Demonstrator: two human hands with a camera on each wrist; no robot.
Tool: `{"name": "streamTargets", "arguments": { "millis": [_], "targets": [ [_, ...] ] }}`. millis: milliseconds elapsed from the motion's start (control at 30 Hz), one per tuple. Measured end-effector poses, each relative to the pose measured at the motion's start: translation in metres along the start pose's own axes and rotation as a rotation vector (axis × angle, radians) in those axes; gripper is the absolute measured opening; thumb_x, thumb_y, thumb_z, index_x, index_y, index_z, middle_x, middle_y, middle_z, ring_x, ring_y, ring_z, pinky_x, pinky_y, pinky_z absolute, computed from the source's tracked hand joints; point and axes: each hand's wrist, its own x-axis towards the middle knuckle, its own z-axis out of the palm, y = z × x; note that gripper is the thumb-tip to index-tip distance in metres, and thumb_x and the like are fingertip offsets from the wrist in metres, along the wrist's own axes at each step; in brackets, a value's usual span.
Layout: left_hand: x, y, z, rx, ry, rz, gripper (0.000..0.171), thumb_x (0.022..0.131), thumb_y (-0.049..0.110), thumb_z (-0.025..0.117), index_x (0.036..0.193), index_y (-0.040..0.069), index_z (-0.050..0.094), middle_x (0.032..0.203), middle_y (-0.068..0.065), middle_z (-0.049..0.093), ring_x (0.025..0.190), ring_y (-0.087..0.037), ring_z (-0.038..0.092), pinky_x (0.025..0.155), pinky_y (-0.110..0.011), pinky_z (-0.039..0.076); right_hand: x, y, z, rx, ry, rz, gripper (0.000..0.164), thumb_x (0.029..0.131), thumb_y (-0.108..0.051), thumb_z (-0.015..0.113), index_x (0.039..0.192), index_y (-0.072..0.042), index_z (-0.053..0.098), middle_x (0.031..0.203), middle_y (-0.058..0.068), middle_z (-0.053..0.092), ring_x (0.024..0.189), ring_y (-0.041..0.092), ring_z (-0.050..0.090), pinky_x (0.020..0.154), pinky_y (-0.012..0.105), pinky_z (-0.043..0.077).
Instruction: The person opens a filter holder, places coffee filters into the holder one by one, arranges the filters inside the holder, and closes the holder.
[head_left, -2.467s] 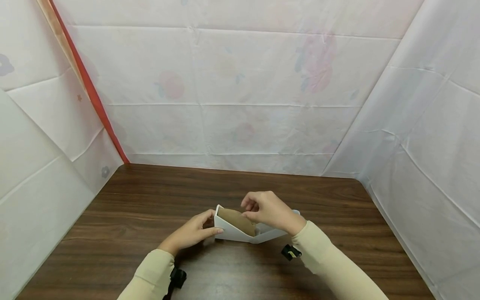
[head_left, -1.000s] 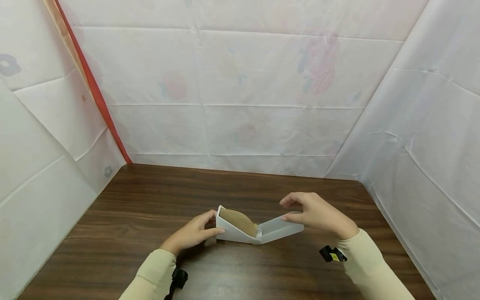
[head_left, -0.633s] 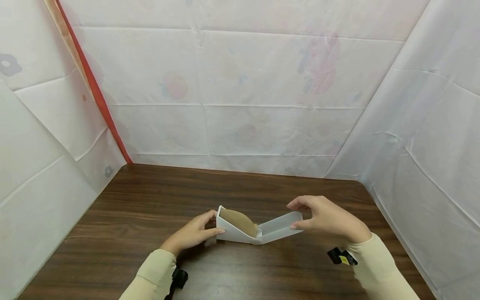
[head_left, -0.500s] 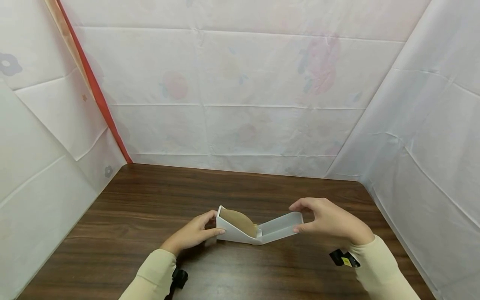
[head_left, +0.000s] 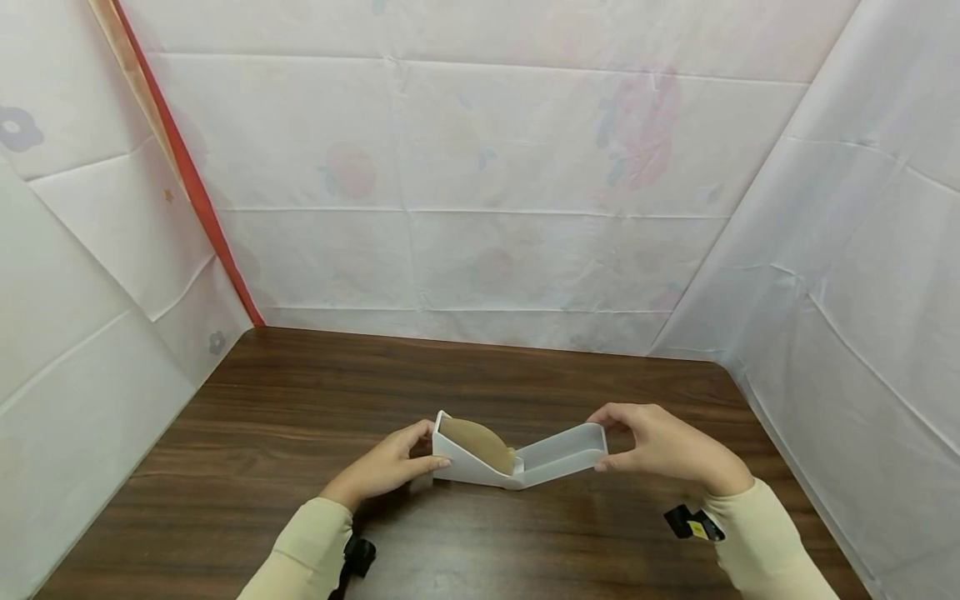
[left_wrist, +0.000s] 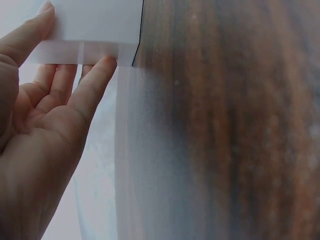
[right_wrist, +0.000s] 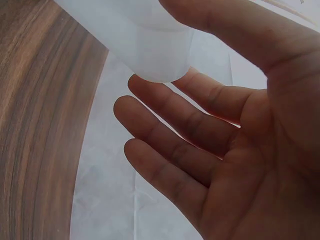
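Observation:
A white box with its hinged frosted lid swung out to the right stands on the wooden table. Inside the box are brown papers with a curved top edge, resembling coffee filters. My left hand grips the box's left end, thumb on the near side; the left wrist view shows the fingertips at the end wall of the white box. My right hand holds the lid's free end between thumb and fingers. In the right wrist view the other fingers of the right hand spread below the lid.
Dark wood table lies under everything. White patterned sheets hang behind it and at both sides, with a red strip along the left corner. A small black device sits at the left wrist, another black device at the right.
From over the brown papers, my right hand has moved right and down to the lid's free end and taken hold of it. My left hand has stayed on the box.

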Motion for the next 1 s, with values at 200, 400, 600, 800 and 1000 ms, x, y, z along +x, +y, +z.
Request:
{"name": "streamTargets", "arguments": {
  "millis": [200,400,600,800,1000],
  "targets": [
    [0.000,0.001,0.000,0.007,0.002,0.001,0.032,0.098,0.023,0.069,0.124,0.010,0.056,0.118,-0.003,0.066,0.110,-0.021,0.063,0.087,-0.033,0.053,-0.001,0.004,0.002,0.019,0.002,-0.001,0.042,0.084,-0.035,0.083,0.115,-0.013,0.065,0.104,-0.010,0.067,0.100,0.012,0.065,0.086,0.038,0.053],
    [0.000,0.001,0.000,0.008,0.000,0.003,0.032,0.098,0.023,0.069,0.124,0.010,0.056,0.118,-0.002,0.066,0.110,-0.021,0.063,0.087,-0.033,0.053,0.000,0.006,0.004,0.033,0.005,0.002,0.040,0.085,-0.033,0.083,0.115,-0.013,0.064,0.104,-0.010,0.067,0.098,0.012,0.065,0.084,0.041,0.054],
    [0.000,0.001,0.000,0.009,-0.001,0.008,0.032,0.098,0.022,0.069,0.123,0.009,0.056,0.118,-0.003,0.066,0.109,-0.021,0.063,0.087,-0.033,0.053,0.000,0.006,0.005,0.028,0.013,0.001,0.040,0.086,-0.033,0.082,0.116,-0.013,0.064,0.104,-0.009,0.067,0.098,0.013,0.065,0.084,0.043,0.054],
    [-0.001,0.003,0.000,0.013,-0.002,-0.003,0.032,0.098,0.023,0.069,0.123,0.009,0.056,0.118,-0.004,0.066,0.109,-0.021,0.063,0.086,-0.032,0.053,0.001,0.004,0.007,0.034,0.023,-0.013,0.038,0.088,-0.030,0.081,0.116,-0.013,0.064,0.105,-0.008,0.067,0.097,0.012,0.065,0.082,0.037,0.055],
    [-0.001,0.003,0.001,0.014,-0.002,-0.013,0.032,0.098,0.024,0.068,0.124,0.009,0.056,0.117,-0.003,0.066,0.109,-0.021,0.063,0.087,-0.032,0.053,0.006,-0.002,0.012,0.032,0.072,-0.052,0.037,0.090,-0.031,0.078,0.119,-0.011,0.064,0.106,-0.009,0.067,0.097,0.011,0.065,0.083,0.035,0.054]
  ]
}}
